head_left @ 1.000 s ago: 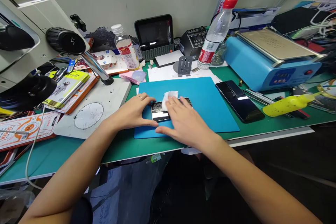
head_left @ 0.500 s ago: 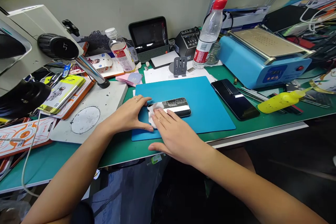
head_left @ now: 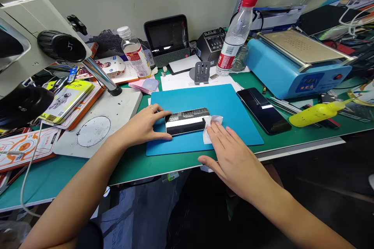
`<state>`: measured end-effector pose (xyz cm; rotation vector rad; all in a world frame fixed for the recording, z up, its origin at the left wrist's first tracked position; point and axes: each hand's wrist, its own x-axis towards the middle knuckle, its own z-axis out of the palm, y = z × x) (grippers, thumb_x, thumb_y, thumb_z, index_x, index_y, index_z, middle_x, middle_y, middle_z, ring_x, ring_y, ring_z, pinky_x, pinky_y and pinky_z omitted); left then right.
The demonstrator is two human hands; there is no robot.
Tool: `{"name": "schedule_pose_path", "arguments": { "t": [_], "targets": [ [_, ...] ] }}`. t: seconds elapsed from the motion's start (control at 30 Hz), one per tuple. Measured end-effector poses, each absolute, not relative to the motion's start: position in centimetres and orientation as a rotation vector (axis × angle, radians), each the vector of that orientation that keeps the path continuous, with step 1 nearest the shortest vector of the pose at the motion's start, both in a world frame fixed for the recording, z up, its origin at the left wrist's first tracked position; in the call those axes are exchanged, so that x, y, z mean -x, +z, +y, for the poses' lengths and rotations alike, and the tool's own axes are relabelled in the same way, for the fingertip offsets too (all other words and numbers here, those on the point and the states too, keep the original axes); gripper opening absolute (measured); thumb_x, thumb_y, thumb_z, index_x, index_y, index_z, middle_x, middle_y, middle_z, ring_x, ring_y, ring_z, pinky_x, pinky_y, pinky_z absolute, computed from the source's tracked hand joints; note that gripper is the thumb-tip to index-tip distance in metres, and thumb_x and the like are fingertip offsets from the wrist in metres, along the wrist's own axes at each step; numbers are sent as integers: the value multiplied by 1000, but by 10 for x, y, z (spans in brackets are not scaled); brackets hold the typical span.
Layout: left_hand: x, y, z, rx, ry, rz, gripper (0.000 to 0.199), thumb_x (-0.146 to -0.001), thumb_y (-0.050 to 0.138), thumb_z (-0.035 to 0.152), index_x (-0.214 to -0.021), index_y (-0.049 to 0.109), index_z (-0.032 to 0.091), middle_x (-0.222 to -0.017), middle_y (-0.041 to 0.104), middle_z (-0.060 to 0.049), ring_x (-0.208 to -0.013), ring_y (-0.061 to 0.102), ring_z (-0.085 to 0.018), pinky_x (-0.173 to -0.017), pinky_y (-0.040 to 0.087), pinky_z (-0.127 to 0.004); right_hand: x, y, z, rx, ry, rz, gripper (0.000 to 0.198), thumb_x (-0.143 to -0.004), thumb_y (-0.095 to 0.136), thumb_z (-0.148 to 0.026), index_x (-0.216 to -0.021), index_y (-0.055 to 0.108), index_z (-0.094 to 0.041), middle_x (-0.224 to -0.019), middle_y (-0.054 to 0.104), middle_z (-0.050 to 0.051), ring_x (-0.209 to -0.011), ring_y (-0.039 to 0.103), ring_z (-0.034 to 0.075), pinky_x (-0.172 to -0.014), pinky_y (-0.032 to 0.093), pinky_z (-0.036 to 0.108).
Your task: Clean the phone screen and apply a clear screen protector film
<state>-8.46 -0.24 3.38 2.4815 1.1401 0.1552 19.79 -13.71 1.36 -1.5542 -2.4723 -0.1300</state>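
A smartphone (head_left: 187,122) lies face up on a blue mat (head_left: 181,149), its glossy black screen mirroring light. At the phone's left end, my left hand (head_left: 143,124) holds it steady, thumb at the near corner and fingers at the far one. My right hand (head_left: 233,155) presses a crumpled white tissue (head_left: 207,138) over the phone's right end. Its fingers lie long and flat on the tissue, with the thumb out to the side. The phone's right edge is hidden under tissue and fingers.
A second dark phone (head_left: 263,111) lies right of the mat, near a yellow squeeze bottle (head_left: 314,114) and a blue heating plate machine (head_left: 295,66). Behind stand a red-capped water bottle (head_left: 235,39) and a white-capped bottle (head_left: 134,54). A microscope stand (head_left: 102,78) rises at left.
My right hand has slid the tissue from the phone's left end across to its right end, uncovering the left of the screen. My left hand stays at the left end.
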Motion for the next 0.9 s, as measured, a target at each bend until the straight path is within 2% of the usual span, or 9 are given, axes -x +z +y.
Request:
{"name": "schedule_pose_path", "arguments": {
  "t": [0.23,0.47,0.73,0.9],
  "targets": [
    [85,33,-2,-2486,156,1125,81,-82,68,74,-146,57,27,-127,57,-11,-113,60,-32,-101,50,-48,-196,15,-132,1629,-134,-2429,90,-101,32,-69,-150,48,6,-155,49,32,-145,48,41,-115,44,58],
    [86,33,-1,-2486,172,1122,79,-81,69,74,-145,58,28,-126,58,-10,-112,60,-32,-100,51,-48,-192,21,-137,1619,-142,-2476,100,-94,40,-77,-149,48,6,-154,50,33,-144,47,43,-117,41,60],
    [85,32,-2,-2480,172,1116,81,-81,68,75,-147,56,28,-127,58,-11,-114,59,-33,-102,50,-49,-187,24,-99,1672,-10,-2485,103,-92,41,-80,-153,44,3,-159,47,28,-149,41,41,-121,33,60],
    [85,32,-1,-2492,160,1113,82,-82,67,75,-147,56,27,-128,57,-12,-114,59,-33,-103,50,-49,-190,30,-72,1671,47,-2473,99,-93,41,-80,-152,48,-1,-159,48,25,-148,41,41,-120,33,61]
  ]
}}
